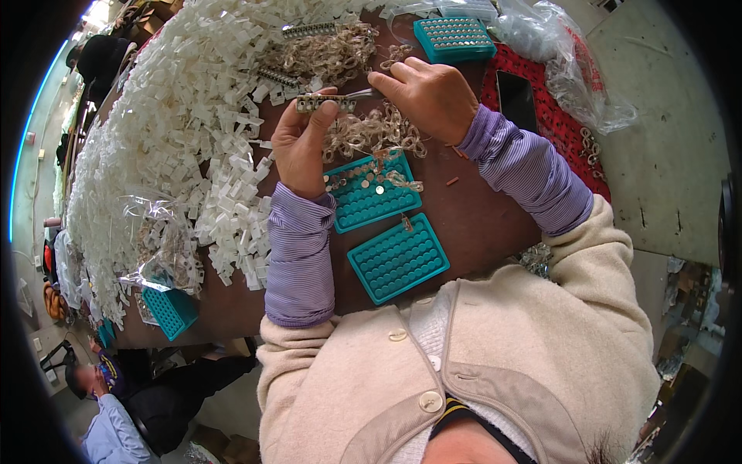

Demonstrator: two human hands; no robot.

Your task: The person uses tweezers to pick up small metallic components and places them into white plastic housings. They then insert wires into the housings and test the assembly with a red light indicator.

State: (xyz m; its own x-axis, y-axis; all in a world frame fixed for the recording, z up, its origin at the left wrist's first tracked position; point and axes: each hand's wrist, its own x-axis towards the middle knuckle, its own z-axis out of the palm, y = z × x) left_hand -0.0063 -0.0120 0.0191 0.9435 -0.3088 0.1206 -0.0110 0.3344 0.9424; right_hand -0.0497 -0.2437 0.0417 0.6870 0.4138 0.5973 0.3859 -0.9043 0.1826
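My left hand (303,151) pinches a short strip of small square dark-and-light parts (313,104) between thumb and fingers, held level above the table. From the right, my right hand (434,94) is closed on a slim silvery tool (362,93) that looks like tweezers; its tip meets the strip's right end. Below the hands lies a heap of small clear looped pieces (371,133). A teal tray (390,203) with rows of round hollows holds several small shiny discs. Nearer to me, a second teal tray (398,259) shows bare hollows.
A large pile of white translucent plastic pieces (170,116) covers the table's left. At the back stand a teal tray of shiny discs (454,39) and another looped heap (332,58). A dark phone (516,100) lies on red cloth at right. Another person (116,425) sits at lower left.
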